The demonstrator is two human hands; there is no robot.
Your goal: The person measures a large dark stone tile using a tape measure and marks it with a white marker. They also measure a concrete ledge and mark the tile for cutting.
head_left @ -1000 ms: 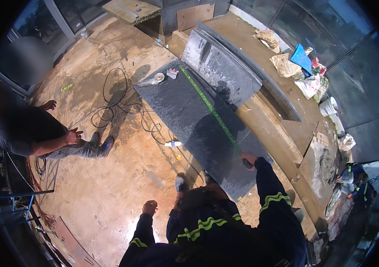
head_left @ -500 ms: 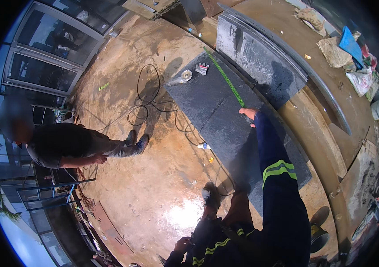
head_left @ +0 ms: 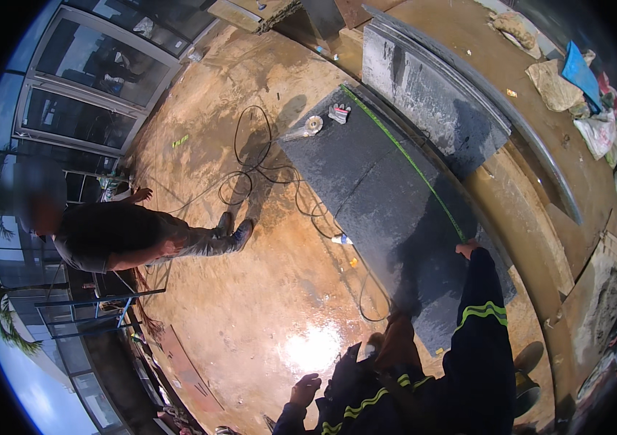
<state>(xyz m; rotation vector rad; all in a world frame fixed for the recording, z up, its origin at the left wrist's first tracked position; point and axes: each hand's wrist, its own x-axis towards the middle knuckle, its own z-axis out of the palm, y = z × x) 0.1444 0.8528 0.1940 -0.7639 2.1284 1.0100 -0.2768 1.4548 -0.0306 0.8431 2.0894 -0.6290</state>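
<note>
"In the head view, what's your right hand [head_left: 466,249] doing?"

"My fingers are curled round the near end of the green measuring tape [head_left: 404,150]. From my grip it runs forward and leftward, along the dark slab [head_left: 355,170] to the slab's far edge."

"And the left hand [head_left: 305,390]?"

"It's lower and well to the left of my right one, off the slab and above the floor [head_left: 243,326]. The fingers are bent; I can't tell whether they hold anything."

"What else lies on the slab?"

"Well ahead and to the left of my right hand, near the far end, there's a glove [head_left: 339,113], and just left of that a round disc-shaped piece [head_left: 313,125]. A shadow covers the slab just left of my right hand."

"Anything closer to the left hand?"

"Ahead of it, by the slab's left edge, there's a white and blue bottle [head_left: 342,239]. Beyond that, a black cable [head_left: 270,167] loops across the floor."

"And around you?"

"Ahead of my right hand, past the slab's right edge, grey panels [head_left: 424,90] lean together. Farther to its right there's a blue sack [head_left: 581,78] among pale ones. A co-worker [head_left: 109,230] stands well to the left of both my hands."
</note>
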